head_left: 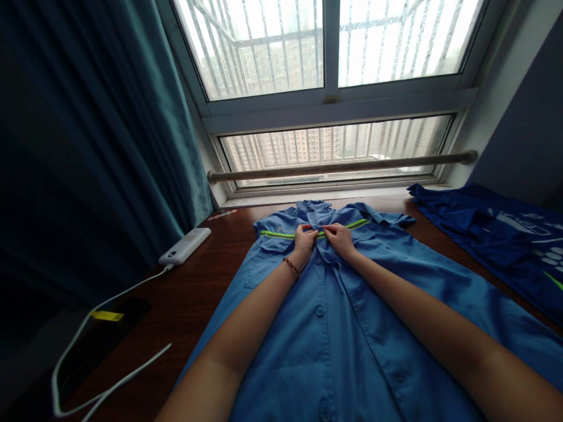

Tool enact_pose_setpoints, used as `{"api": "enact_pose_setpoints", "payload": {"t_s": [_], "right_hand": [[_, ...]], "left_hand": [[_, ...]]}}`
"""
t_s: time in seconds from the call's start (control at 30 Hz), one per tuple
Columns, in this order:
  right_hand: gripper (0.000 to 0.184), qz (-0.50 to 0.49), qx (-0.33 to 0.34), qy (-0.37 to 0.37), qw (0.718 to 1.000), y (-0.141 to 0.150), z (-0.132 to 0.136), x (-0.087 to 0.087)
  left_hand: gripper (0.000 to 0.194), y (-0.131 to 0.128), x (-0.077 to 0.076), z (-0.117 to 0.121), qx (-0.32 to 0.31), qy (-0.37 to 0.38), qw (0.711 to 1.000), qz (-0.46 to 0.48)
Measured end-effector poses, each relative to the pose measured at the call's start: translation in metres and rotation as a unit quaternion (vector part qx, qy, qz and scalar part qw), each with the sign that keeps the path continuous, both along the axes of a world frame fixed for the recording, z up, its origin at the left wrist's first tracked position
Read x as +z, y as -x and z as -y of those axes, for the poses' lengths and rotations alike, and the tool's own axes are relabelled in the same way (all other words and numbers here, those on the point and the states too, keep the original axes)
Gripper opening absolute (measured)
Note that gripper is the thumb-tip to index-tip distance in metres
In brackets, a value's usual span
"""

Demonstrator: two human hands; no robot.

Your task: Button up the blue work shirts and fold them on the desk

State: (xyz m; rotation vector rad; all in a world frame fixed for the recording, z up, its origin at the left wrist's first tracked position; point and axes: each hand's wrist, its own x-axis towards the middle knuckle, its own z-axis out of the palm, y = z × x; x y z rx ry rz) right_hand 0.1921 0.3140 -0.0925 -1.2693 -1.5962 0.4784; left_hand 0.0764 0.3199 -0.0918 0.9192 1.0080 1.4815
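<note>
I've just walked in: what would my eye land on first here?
Probably the blue shirt with its yellow-green stripe, spread across the dark wooden surface, its front pinched by the left hand and right hand. Beyond it, the bright window fills much of the top. Off left, a white device trails a cable near the curtain.

Blue shirt (294, 340): front up, spread on brown tabletop (224, 258), collar (313, 205) at far end; yellow-green chest stripe (357, 224); lower front unbuttoned.
</note>
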Motion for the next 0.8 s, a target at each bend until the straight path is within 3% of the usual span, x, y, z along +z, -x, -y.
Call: {"api": "enact_pose_setpoints", "payload": {"t_s": [0.37,0.6,0.8], "right_hand": [[0.026,0.133,0.003,0.007,0.991,-0.001,-0.005,-0.006],[0.029,0.159,0.002,0.014,0.987,-0.002,-0.007,-0.008],[0.029,0.19,0.001,0.025,0.981,-0.002,-0.008,-0.008]], "left_hand": [[0.038,0.003,-0.003,-0.001,-0.009,-0.033,0.999,-0.026],[0.054,0.005,-0.007,-0.005,-0.023,-0.044,0.998,-0.025],[0.033,0.006,-0.013,-0.013,-0.067,-0.047,0.995,-0.063]]}}
